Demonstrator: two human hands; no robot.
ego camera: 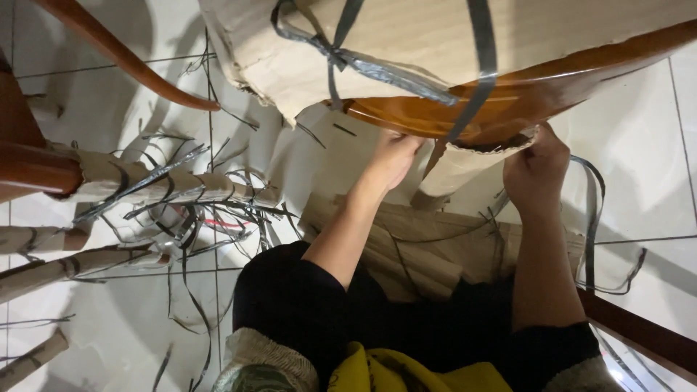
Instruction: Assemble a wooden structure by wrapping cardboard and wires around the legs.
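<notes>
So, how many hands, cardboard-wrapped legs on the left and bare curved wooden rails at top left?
hands: 2
cardboard-wrapped legs: 4
bare curved wooden rail: 1
Total: 7

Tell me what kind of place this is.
Probably a room in a home where new wooden furniture is being unwrapped. The floor is pale tile, strewn with cut grey straps and cardboard. Both hands, left and right, work at a wrapped chair leg.
</notes>
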